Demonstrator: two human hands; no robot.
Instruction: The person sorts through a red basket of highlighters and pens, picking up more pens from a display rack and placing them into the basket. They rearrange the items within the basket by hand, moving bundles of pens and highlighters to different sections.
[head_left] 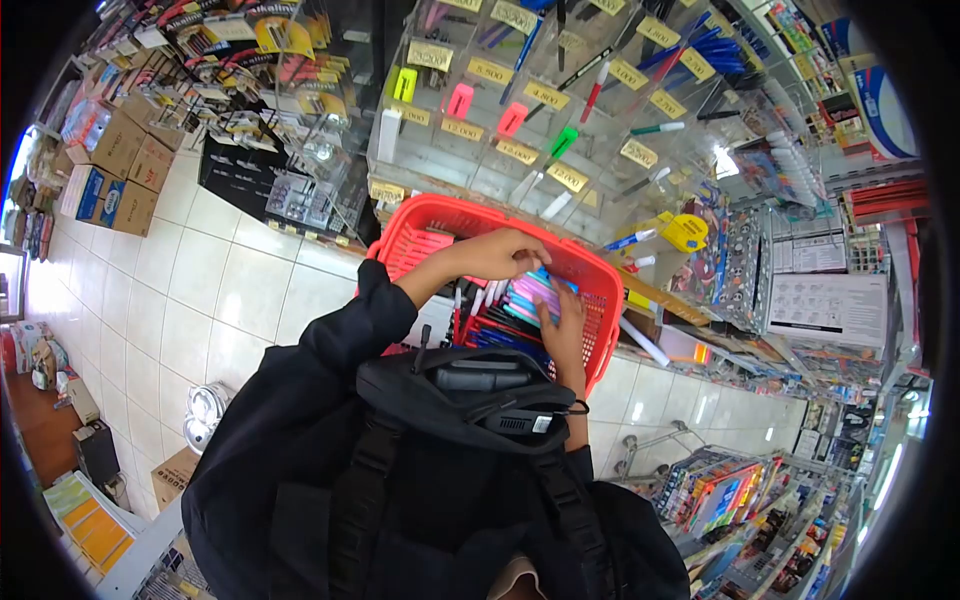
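A red plastic basket (588, 262) stands in front of my body, below a pen display. My left hand (498, 254) reaches in over its far side, fingers bent down at the top of a bundle of pastel pens (530, 293) in pink, blue and purple. On the right side of that bundle lies my right hand (566, 325), its fingers curled against the pens. Under and beside them are dark and blue pens (500, 338), white-capped pens and pink items (430, 243). What the fingertips of my left hand touch is too small to make out.
A tiered clear display (490, 95) with markers, pens and price tags rises beyond the basket. Cardboard boxes (125, 165) sit at the far left on the tiled floor (215, 265). A black bag (470, 400) hangs on my chest. Magazine racks (720, 495) stand lower right.
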